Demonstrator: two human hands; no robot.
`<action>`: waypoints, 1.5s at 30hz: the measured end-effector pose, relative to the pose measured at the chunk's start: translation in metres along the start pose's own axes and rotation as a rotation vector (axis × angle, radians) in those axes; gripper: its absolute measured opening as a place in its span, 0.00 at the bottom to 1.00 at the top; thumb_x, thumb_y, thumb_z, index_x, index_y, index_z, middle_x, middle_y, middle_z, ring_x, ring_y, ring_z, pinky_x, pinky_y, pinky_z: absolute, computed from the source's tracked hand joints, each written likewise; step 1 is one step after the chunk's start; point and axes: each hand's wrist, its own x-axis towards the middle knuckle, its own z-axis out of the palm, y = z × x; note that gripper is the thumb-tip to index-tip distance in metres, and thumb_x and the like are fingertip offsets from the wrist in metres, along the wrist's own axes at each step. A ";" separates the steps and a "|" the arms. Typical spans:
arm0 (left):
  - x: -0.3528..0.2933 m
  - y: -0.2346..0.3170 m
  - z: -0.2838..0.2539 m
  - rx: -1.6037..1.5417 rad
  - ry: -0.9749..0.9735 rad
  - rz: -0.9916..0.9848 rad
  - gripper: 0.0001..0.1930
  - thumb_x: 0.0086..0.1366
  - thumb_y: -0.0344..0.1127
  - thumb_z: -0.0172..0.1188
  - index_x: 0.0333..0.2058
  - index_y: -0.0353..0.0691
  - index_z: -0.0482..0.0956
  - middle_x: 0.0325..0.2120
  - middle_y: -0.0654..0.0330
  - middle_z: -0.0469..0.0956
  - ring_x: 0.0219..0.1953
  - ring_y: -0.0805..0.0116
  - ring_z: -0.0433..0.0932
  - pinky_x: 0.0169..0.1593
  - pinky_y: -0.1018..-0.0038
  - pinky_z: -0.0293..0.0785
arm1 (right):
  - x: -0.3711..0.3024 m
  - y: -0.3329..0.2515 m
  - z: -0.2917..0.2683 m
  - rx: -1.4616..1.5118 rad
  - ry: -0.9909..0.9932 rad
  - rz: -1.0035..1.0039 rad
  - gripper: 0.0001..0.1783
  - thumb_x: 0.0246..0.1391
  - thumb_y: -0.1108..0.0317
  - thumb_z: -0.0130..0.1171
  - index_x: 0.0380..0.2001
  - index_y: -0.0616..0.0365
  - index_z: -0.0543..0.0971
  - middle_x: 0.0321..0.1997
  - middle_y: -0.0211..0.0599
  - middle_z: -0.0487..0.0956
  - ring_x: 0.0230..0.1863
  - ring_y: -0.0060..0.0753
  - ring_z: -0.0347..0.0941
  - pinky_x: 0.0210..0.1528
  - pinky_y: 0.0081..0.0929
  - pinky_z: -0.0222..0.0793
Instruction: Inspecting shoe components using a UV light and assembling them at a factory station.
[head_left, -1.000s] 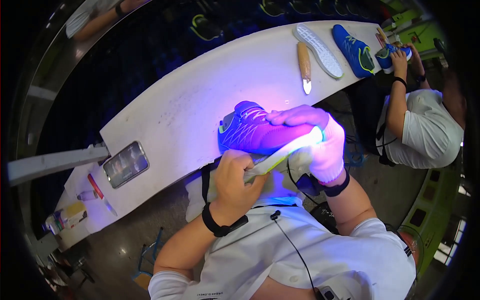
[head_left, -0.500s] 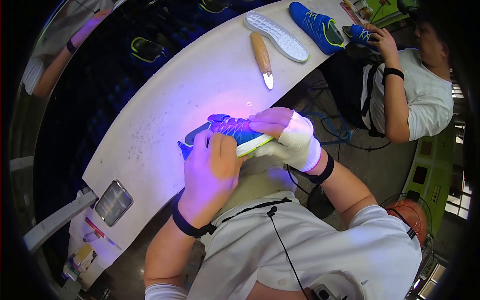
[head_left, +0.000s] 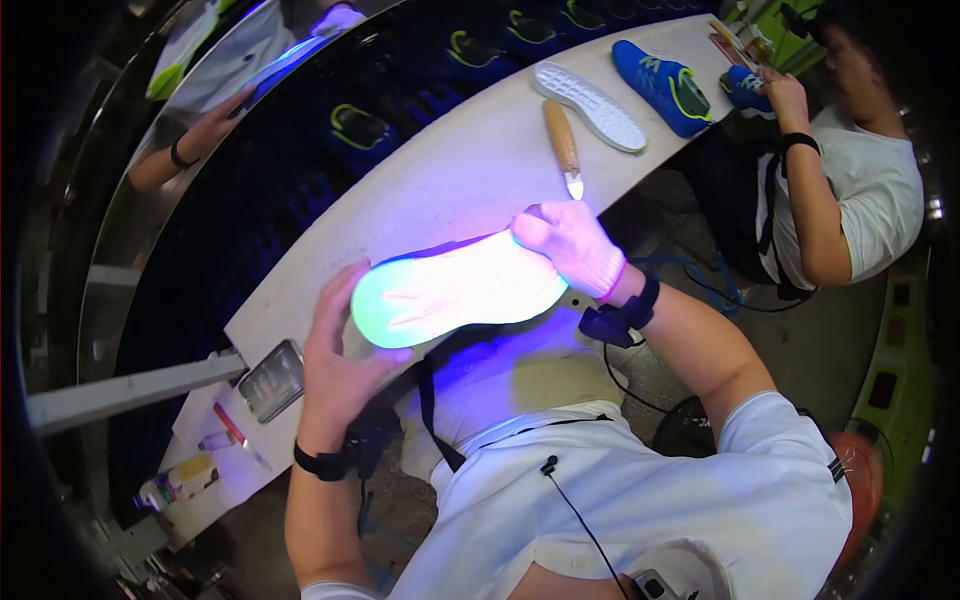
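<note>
A sports shoe [head_left: 462,290] is held sole-up in front of my body, its sole glowing white and green under violet light. My left hand [head_left: 338,345], bare, cups the rounded left end of the shoe, thumb on the near side and fingers on the far side. Gripping the shoe's right end is my right hand [head_left: 572,248], in a white glove that leaves the fingertips bare, with the thumb over the sole. The shoe's upper is mostly hidden beneath.
Beyond my hands, the curved white worktop carries a wooden-handled knife [head_left: 562,145], a loose white sole [head_left: 592,106] and a blue shoe [head_left: 660,88]. A phone [head_left: 272,381] and a red pen [head_left: 229,424] lie at left. Several shoes stand behind the worktop. A co-worker [head_left: 850,190] sits right, holding a shoe.
The shoe has been turned over from upper-up to sole-up. My left hand has shifted to its left end and opened wider around it. The view has moved slightly.
</note>
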 end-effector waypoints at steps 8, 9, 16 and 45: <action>0.031 0.072 -0.015 0.119 -0.029 -0.054 0.40 0.43 0.39 0.88 0.56 0.35 0.82 0.48 0.55 0.86 0.50 0.64 0.86 0.56 0.69 0.81 | 0.029 -0.103 0.074 -0.111 -0.140 -0.840 0.42 0.59 0.35 0.67 0.59 0.64 0.79 0.52 0.45 0.78 0.56 0.34 0.76 0.60 0.32 0.71; 0.033 0.074 -0.020 0.124 -0.021 -0.057 0.40 0.43 0.39 0.88 0.56 0.35 0.82 0.48 0.55 0.86 0.50 0.64 0.86 0.56 0.69 0.81 | 0.033 -0.104 0.080 -0.106 -0.147 -0.845 0.42 0.59 0.35 0.67 0.59 0.64 0.79 0.52 0.45 0.78 0.56 0.34 0.76 0.60 0.32 0.71; 0.028 0.064 -0.037 0.119 -0.048 -0.213 0.36 0.47 0.40 0.87 0.52 0.32 0.81 0.37 0.56 0.88 0.39 0.70 0.88 0.45 0.72 0.83 | 0.066 -0.081 0.107 1.351 -0.332 -0.271 0.16 0.68 0.57 0.56 0.33 0.61 0.76 0.35 0.36 0.69 0.39 0.34 0.66 0.49 0.32 0.67; 0.033 0.107 -0.009 0.936 -0.384 0.520 0.43 0.46 0.60 0.83 0.55 0.38 0.80 0.40 0.50 0.84 0.43 0.53 0.86 0.40 0.65 0.83 | -0.059 -0.081 0.032 -0.173 -0.208 -0.854 0.49 0.50 0.58 0.78 0.72 0.65 0.68 0.73 0.62 0.72 0.72 0.64 0.71 0.72 0.49 0.69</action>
